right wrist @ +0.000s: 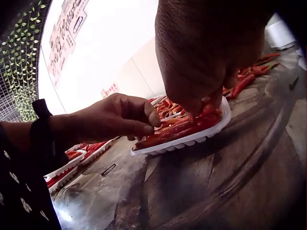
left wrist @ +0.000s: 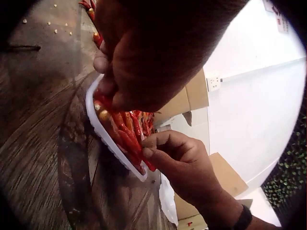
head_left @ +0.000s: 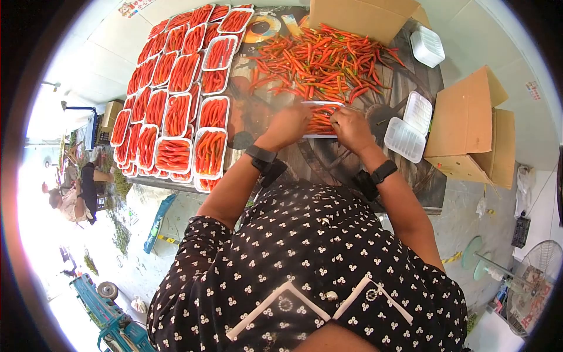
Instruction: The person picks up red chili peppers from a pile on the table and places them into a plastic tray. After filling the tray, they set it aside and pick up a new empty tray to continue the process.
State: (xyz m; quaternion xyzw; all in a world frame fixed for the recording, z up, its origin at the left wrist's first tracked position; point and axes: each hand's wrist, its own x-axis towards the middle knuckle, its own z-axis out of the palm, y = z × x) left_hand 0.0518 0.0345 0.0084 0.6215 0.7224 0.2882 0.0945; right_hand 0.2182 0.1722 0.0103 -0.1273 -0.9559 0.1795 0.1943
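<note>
A white plastic tray (head_left: 319,136) full of red chili peppers (head_left: 321,120) sits on the table in front of the person, the peppers laid lengthwise. At its left end is the left hand (head_left: 292,124), its thumb and fingertips curled at the pepper ends. Over the opposite end, the right hand (head_left: 352,128) pinches a red chili pepper (left wrist: 130,142) between thumb and forefinger, as the left wrist view shows. In the right wrist view the right hand (right wrist: 204,72) hides part of the tray's far end.
A loose heap of chilies (head_left: 328,61) spreads behind the tray. Stacked filled trays (head_left: 174,154) cover the table's left side. Two empty white trays (head_left: 404,141) lie to the right, beside an open cardboard box (head_left: 463,117). More white trays (head_left: 427,47) are stacked at the back right.
</note>
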